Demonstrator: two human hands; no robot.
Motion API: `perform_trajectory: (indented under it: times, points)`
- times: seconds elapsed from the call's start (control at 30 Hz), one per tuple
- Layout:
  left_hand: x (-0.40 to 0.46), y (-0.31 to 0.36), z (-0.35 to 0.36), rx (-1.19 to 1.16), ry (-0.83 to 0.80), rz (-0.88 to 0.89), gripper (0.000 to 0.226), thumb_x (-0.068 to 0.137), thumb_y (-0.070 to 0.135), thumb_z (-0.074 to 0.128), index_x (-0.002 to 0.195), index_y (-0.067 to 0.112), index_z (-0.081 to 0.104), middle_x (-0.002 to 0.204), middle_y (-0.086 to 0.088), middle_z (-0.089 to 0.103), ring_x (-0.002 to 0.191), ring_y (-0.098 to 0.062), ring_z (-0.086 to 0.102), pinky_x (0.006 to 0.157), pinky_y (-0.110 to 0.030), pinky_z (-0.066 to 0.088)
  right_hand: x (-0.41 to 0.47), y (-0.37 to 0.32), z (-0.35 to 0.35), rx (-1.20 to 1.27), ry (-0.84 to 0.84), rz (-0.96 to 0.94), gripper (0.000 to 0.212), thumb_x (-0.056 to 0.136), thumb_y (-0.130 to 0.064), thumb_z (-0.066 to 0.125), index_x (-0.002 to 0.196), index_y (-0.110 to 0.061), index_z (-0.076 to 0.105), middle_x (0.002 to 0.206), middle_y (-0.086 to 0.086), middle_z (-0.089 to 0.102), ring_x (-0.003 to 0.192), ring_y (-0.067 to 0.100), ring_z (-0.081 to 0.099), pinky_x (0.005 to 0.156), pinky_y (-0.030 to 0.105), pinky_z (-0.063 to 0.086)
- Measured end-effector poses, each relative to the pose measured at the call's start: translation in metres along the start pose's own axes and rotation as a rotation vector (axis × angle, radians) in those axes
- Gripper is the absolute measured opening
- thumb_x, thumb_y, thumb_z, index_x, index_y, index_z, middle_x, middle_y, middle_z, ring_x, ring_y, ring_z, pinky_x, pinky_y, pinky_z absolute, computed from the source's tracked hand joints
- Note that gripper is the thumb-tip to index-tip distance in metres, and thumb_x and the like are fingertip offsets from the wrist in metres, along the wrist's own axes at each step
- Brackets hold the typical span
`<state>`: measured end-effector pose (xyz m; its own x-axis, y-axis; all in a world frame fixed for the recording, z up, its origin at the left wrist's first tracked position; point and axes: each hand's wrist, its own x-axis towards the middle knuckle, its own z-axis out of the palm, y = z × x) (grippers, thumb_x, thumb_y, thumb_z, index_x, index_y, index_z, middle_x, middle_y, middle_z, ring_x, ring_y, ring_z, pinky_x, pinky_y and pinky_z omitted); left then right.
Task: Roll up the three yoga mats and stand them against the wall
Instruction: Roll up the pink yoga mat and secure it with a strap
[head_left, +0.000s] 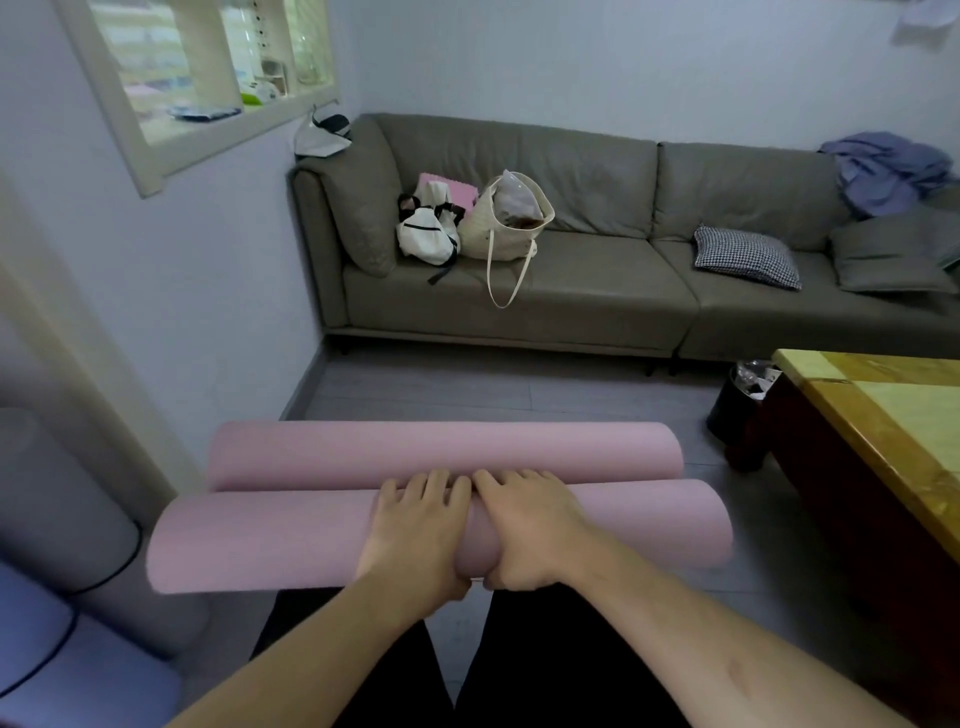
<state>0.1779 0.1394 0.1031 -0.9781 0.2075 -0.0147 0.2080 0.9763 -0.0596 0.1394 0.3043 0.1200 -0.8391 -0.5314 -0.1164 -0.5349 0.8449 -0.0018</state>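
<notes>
Living room, grey floor (467, 384), pale wall (208, 270) on your left, grey sofa (571, 270) ahead. Near pink roll (270, 540): lies across your knees; your left hand (415, 530) and right hand (530, 530) sit side by side at its middle, fingers draped over the top, thumbs tucked under. Far pink roll (441, 449): touching behind it, on the floor. Third mat: not seen. Step, as judged: finishing this roll; next, upend it against the wall without loosening. Tote bag (506, 228): holds a clear pouch of something dark. Black bin (737, 400): contents unclear.
</notes>
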Motion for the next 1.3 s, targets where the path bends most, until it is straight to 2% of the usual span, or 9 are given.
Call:
perform_trajectory:
  times: [0.1,0.3,0.47,0.63,0.83,0.97,1.13,1.2,1.3]
  points:
    - [0.001,-0.002,0.002,-0.002,0.016,-0.009,0.096,0.061,0.062,0.076,0.142,0.025,0.039,0.136,0.002,0.052,0.123,-0.023,0.053,0.102,-0.044,0.037,0.000,0.000,0.001,0.027,0.013,0.017,0.091,0.052,-0.061,0.084,0.127,-0.031,0.042,0.122,0.000,0.064,0.109,0.029,0.064,0.094,0.043,0.053]
    - [0.014,-0.010,-0.013,-0.080,-0.098,-0.011,0.088,0.059,0.061,0.081,0.131,0.028,0.042,0.132,0.004,0.055,0.121,-0.023,0.056,0.099,-0.043,0.042,-0.021,-0.012,0.025,-0.111,0.164,0.051,0.110,0.058,-0.057,0.087,0.146,-0.020,0.033,0.132,0.008,0.051,0.120,0.034,0.051,0.112,0.054,0.037]
    - [0.000,-0.002,0.005,-0.009,0.005,-0.020,0.091,0.065,0.053,0.078,0.142,0.022,0.041,0.133,-0.003,0.051,0.123,-0.026,0.051,0.107,-0.043,0.037,-0.010,-0.013,0.020,-0.118,0.113,0.088,0.094,0.060,-0.040,0.086,0.138,-0.020,0.039,0.125,0.008,0.059,0.112,0.034,0.056,0.101,0.051,0.042]
    - [0.001,-0.002,0.009,0.029,0.041,-0.034,0.089,0.063,0.044,0.082,0.140,0.020,0.044,0.129,-0.002,0.056,0.120,-0.026,0.055,0.108,-0.043,0.038,-0.004,-0.006,0.010,-0.044,0.084,0.060,0.083,0.062,-0.042,0.084,0.130,-0.024,0.040,0.124,0.003,0.061,0.113,0.032,0.057,0.100,0.045,0.043]
    - [0.018,-0.017,-0.016,-0.022,-0.106,0.000,0.082,0.060,0.051,0.085,0.126,0.026,0.043,0.130,0.003,0.059,0.119,-0.023,0.059,0.097,-0.041,0.043,-0.016,-0.009,0.022,-0.104,0.177,0.030,0.109,0.054,-0.048,0.092,0.143,-0.014,0.038,0.129,0.011,0.053,0.115,0.035,0.051,0.109,0.049,0.043]
    - [0.023,-0.019,-0.024,-0.040,-0.161,0.024,0.085,0.057,0.058,0.087,0.125,0.028,0.047,0.126,0.005,0.063,0.115,-0.022,0.062,0.088,-0.038,0.045,-0.016,-0.004,0.010,-0.088,0.132,0.032,0.084,0.056,-0.031,0.083,0.129,-0.021,0.042,0.118,0.005,0.059,0.107,0.032,0.057,0.097,0.043,0.044]
    - [0.016,-0.020,-0.029,-0.039,-0.175,0.061,0.092,0.054,0.064,0.086,0.129,0.025,0.047,0.123,0.004,0.065,0.108,-0.022,0.065,0.083,-0.036,0.049,-0.013,0.002,-0.013,0.046,-0.053,0.018,0.084,0.063,-0.052,0.076,0.137,-0.030,0.042,0.128,0.002,0.064,0.116,0.031,0.060,0.100,0.043,0.046]
    - [0.015,-0.018,-0.029,-0.022,-0.174,0.066,0.091,0.054,0.062,0.087,0.127,0.023,0.046,0.122,0.002,0.066,0.107,-0.024,0.066,0.078,-0.036,0.045,-0.009,0.011,-0.027,0.302,-0.126,0.099,0.081,0.078,-0.065,0.062,0.151,-0.037,0.039,0.144,0.002,0.061,0.130,0.031,0.057,0.106,0.043,0.045]
    - [0.011,-0.015,-0.027,-0.019,-0.162,0.064,0.087,0.055,0.061,0.086,0.122,0.023,0.045,0.120,0.002,0.066,0.106,-0.025,0.066,0.074,-0.037,0.040,0.001,0.025,-0.035,0.610,-0.176,0.267,0.066,0.098,-0.062,0.045,0.160,-0.048,0.028,0.162,0.001,0.047,0.145,0.029,0.046,0.113,0.044,0.038]
